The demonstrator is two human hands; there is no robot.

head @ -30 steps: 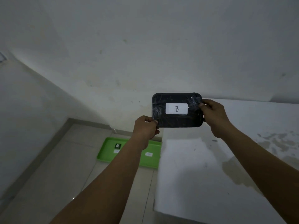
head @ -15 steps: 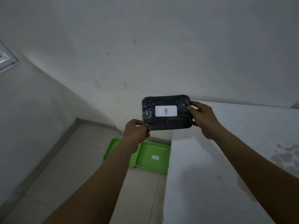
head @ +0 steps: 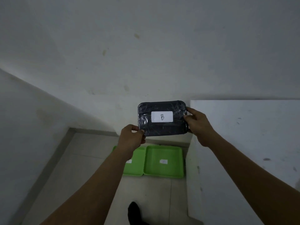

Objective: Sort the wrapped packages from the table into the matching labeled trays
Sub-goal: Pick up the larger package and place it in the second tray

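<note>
Dark package point(head: 162, 118), wrapped in shiny crinkled plastic film, held up in the air face-on, long side level, its white label point(head: 162, 116) reading "B". It hangs just off the table's point(head: 243, 143) left edge, near the far corner, pinched at its lower left corner and right end. Down on the floor, two bright green trays sit side by side, rims touching, tucked against the table's left side. The right tray point(head: 164, 161) is open to view with a small white label at its centre, lettering too blurred to read. The left tray point(head: 136, 166) is partly hidden behind a forearm.
</note>
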